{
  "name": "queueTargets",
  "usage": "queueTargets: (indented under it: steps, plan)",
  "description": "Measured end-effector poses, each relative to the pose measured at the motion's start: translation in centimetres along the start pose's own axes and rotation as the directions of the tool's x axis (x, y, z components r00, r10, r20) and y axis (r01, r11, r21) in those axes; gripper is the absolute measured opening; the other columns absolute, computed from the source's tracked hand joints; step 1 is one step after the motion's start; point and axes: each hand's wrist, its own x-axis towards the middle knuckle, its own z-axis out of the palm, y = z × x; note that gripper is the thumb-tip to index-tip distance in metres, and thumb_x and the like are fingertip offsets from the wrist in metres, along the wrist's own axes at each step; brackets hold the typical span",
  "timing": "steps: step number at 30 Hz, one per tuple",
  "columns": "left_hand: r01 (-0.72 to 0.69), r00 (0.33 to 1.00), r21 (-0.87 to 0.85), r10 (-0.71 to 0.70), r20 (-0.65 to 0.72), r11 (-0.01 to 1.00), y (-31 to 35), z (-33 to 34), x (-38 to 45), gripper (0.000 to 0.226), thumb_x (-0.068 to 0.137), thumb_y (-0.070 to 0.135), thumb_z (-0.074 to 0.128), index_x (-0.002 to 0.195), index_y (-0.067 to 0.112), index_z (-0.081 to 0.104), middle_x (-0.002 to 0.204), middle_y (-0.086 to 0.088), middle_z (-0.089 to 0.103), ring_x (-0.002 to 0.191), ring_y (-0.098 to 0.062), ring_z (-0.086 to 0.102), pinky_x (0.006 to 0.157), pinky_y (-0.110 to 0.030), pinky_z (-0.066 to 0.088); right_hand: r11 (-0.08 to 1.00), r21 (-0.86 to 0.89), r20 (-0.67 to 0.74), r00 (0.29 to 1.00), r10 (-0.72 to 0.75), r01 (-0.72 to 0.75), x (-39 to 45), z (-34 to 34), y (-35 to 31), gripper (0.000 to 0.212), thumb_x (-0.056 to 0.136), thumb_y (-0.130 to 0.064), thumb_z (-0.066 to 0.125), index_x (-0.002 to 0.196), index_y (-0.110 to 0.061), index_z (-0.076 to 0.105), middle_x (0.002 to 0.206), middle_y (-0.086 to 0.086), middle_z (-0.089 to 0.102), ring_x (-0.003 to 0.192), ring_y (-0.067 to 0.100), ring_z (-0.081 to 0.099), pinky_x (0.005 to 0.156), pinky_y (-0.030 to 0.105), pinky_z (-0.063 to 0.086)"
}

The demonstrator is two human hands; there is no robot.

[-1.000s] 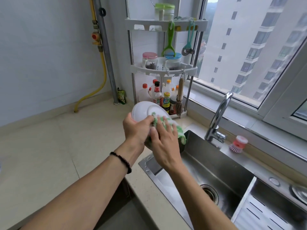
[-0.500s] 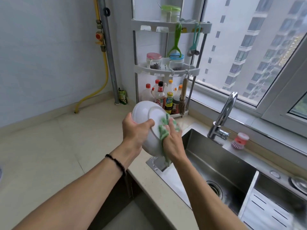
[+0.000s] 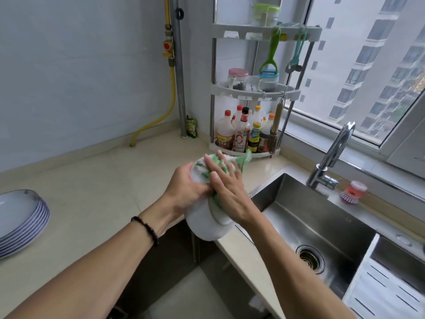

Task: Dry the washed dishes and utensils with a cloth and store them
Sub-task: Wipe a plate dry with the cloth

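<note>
I hold a white bowl (image 3: 207,226) tilted in the air above the counter's edge, beside the sink. My left hand (image 3: 184,187) grips its rim from the left, fingers curled round it. My right hand (image 3: 226,192) presses a green and white cloth (image 3: 220,164) flat against the bowl's upturned underside, fingers straight and spread. The cloth's loose end (image 3: 246,157) sticks out toward the rack. The bowl's inside faces away and is hidden.
A stack of several plates (image 3: 20,222) sits on the beige counter (image 3: 92,187) at the far left. A corner rack (image 3: 250,90) holds sauce bottles and jars. The steel sink (image 3: 322,222), tap (image 3: 331,155), a pink dish brush (image 3: 351,192) and a white drain tray (image 3: 386,293) are at the right.
The bowl has turned so its underside faces up more, and my right hand with the cloth has slid up over it. The view has shifted left, and the plate stack now shows.
</note>
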Motion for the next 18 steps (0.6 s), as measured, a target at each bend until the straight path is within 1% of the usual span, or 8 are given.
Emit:
queueTargets:
  steps: [4, 7, 9, 11, 13, 15, 17, 18]
  plan:
    - [-0.006, 0.998, 0.070, 0.010, -0.066, 0.998, -1.2, -0.8, -3.8, 0.047, 0.061, 0.005, 0.085, 0.104, 0.016, 0.067, 0.101, -0.008, 0.073, 0.094, -0.028, 0.071, 0.074, -0.038, 0.060, 0.980, 0.162, 0.014, 0.993, 0.114, -0.115, -2.2, 0.2, 0.7, 0.044, 0.111, -0.029, 0.024, 0.154, -0.037, 0.018, 0.157, -0.018, 0.013, 0.149, 0.001, -0.004, 0.119, 0.025, -0.006]
    - [0.002, 0.991, 0.055, 0.005, -0.133, 0.999, -1.9, -1.3, -6.6, 0.055, 0.058, 0.017, 0.089, 0.108, 0.014, 0.068, 0.104, -0.007, 0.074, 0.097, -0.029, 0.072, 0.081, -0.047, 0.061, 0.988, 0.146, 0.098, 0.994, 0.044, -0.058, -4.6, 1.7, -1.8, 0.045, 0.110, -0.036, 0.018, 0.155, -0.035, 0.019, 0.157, -0.028, 0.003, 0.138, -0.015, -0.015, 0.118, 0.023, -0.015]
    - [-0.007, 0.986, 0.098, 0.023, -0.165, 0.995, -2.3, -1.7, -8.9, 0.047, 0.065, 0.005, 0.087, 0.107, 0.012, 0.067, 0.102, -0.008, 0.075, 0.097, -0.029, 0.072, 0.084, -0.045, 0.060, 0.984, 0.174, 0.150, 0.987, -0.060, 0.034, -6.6, 3.1, -3.2, 0.052, 0.104, -0.045, 0.012, 0.154, -0.035, 0.018, 0.145, -0.041, -0.004, 0.132, -0.027, -0.021, 0.115, 0.018, -0.019]
    - [0.004, 0.978, 0.223, 0.042, -0.205, 0.975, -2.5, -2.5, -11.9, 0.046, 0.065, 0.005, 0.087, 0.105, 0.011, 0.065, 0.100, -0.007, 0.072, 0.093, -0.027, 0.069, 0.077, -0.040, 0.060, 0.950, 0.302, 0.191, 0.981, 0.027, -0.085, -7.8, 4.2, -3.3, 0.061, 0.097, -0.064, 0.010, 0.154, -0.044, 0.018, 0.157, -0.032, 0.003, 0.146, -0.011, -0.011, 0.122, 0.029, -0.008]
    - [0.006, 0.977, 0.355, 0.071, -0.203, 0.935, -3.0, -3.0, -14.4, 0.053, 0.058, 0.018, 0.089, 0.103, 0.009, 0.063, 0.098, -0.007, 0.068, 0.089, -0.025, 0.066, 0.072, -0.042, 0.057, 0.882, 0.400, 0.245, 0.956, 0.161, -0.251, -8.1, 5.2, -3.0, 0.065, 0.098, -0.069, 0.015, 0.157, -0.041, 0.016, 0.166, -0.012, 0.008, 0.154, 0.011, 0.001, 0.125, 0.041, 0.000]
    - [0.019, 0.975, 0.428, 0.078, -0.207, 0.904, -4.2, -3.7, -16.5, 0.047, 0.060, 0.022, 0.089, 0.095, 0.015, 0.061, 0.092, -0.003, 0.067, 0.083, -0.023, 0.064, 0.063, -0.038, 0.053, 0.897, 0.359, 0.272, 0.948, 0.166, -0.260, -9.4, 7.2, -4.3, 0.059, 0.105, -0.056, 0.020, 0.159, -0.033, 0.013, 0.167, -0.010, 0.005, 0.154, 0.011, -0.003, 0.120, 0.032, -0.006]
    - [0.064, 0.971, 0.481, 0.057, -0.232, 0.875, -5.8, -4.8, -18.6, 0.042, 0.065, 0.021, 0.090, 0.088, 0.026, 0.054, 0.087, 0.008, 0.064, 0.076, -0.014, 0.062, 0.057, -0.026, 0.046, 0.894, 0.383, 0.315, 0.943, 0.109, -0.231, -11.1, 9.7, -5.7, 0.062, 0.103, -0.057, 0.026, 0.159, -0.033, 0.011, 0.166, -0.014, 0.001, 0.152, 0.007, -0.009, 0.117, 0.030, -0.006]
    - [0.080, 0.968, 0.529, 0.060, -0.242, 0.845, -6.5, -5.5, -19.7, 0.040, 0.068, 0.023, 0.088, 0.088, 0.026, 0.053, 0.086, 0.009, 0.063, 0.075, -0.014, 0.061, 0.057, -0.027, 0.046, 0.862, 0.438, 0.342, 0.934, 0.104, -0.256, -11.8, 10.9, -6.3, 0.066, 0.102, -0.061, 0.030, 0.159, -0.034, 0.012, 0.166, -0.014, 0.003, 0.153, 0.007, -0.005, 0.120, 0.031, -0.005]
